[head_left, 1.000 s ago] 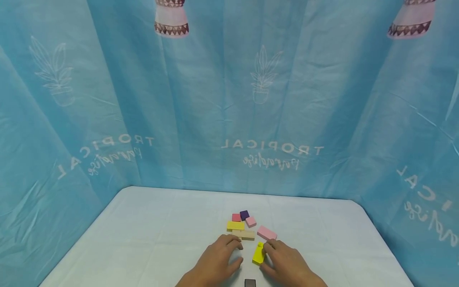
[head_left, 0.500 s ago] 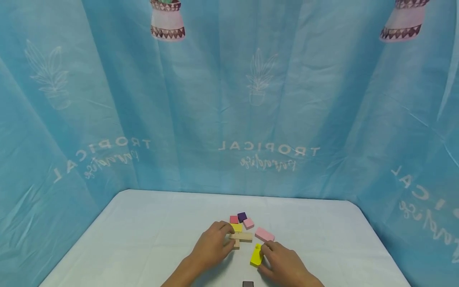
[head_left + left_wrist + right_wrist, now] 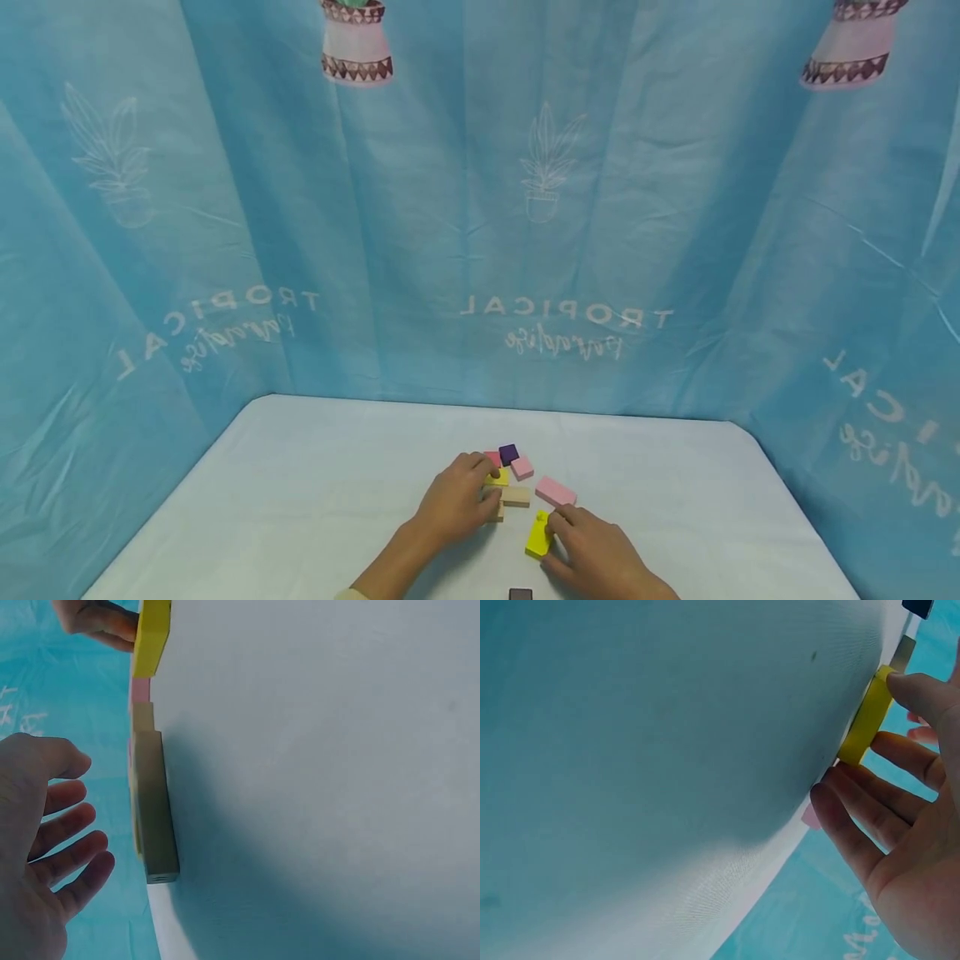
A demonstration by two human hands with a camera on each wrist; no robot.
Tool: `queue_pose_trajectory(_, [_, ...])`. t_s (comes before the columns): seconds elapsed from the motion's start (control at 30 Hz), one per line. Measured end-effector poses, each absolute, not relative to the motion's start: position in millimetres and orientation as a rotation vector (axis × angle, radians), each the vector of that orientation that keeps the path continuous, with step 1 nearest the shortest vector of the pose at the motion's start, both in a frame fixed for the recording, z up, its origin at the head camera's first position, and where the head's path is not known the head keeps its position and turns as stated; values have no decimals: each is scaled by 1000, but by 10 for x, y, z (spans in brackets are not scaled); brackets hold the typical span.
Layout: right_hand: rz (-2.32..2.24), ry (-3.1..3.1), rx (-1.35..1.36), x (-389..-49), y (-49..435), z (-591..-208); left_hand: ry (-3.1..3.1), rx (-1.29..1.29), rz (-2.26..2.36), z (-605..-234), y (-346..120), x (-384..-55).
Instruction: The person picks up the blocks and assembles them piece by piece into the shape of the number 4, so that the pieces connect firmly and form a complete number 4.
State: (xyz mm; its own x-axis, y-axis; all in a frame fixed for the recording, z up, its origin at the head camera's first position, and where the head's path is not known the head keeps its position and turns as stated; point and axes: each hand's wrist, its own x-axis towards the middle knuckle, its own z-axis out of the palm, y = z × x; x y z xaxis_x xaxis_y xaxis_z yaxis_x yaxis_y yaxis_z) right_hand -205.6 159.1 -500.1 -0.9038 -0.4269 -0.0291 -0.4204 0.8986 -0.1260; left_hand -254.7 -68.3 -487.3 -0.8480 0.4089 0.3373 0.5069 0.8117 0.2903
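My right hand (image 3: 596, 550) pinches a bright yellow block (image 3: 537, 537) on the white table; in the right wrist view the thumb and index finger touch this yellow block (image 3: 866, 720). My left hand (image 3: 453, 500) hovers over the left ends of the blocks, fingers loosely bent and spread, holding nothing in the left wrist view. Below it are a long plain wooden block (image 3: 516, 497), a second wooden block (image 3: 497, 513) and another yellow block (image 3: 501, 477), all partly hidden by the hand.
Behind lie a red block (image 3: 492, 457), a dark purple block (image 3: 509, 453) and a small pink block (image 3: 522, 468). A longer pink block (image 3: 556, 491) is beyond my right hand. A dark object (image 3: 521, 594) shows at the bottom edge. A blue curtain (image 3: 495, 250) surrounds the table.
My left hand has moved forward from beside the wooden blocks to over them and the rear yellow block. The right hand stays at its yellow block.
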Motion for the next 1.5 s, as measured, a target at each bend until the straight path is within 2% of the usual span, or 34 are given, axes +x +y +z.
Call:
queue_pose_trajectory(0.33, [-182,3007,-732,-2080,1515,-5012,-2640,-615,-505,-4964,-765,-2704])
queue_pose_trajectory(0.53, [-166,3000,-644,-2048,1571,-5012,-2604,-608,-533,-5027,-647,-2824])
queue_pose_trajectory(0.9, [-216,2994,-669,-2048,1592,-4999,-2706,-494,-537,-4957,-548,-3038])
queue_pose_trajectory(1.3, [-226,2995,-666,-2038,1582,-5029,-2788,-410,-660,-5162,-537,-3080])
queue_pose_trajectory(1.5, [-223,2994,-643,-2047,1570,-5002,-2810,-397,-665,-5153,-542,-3100])
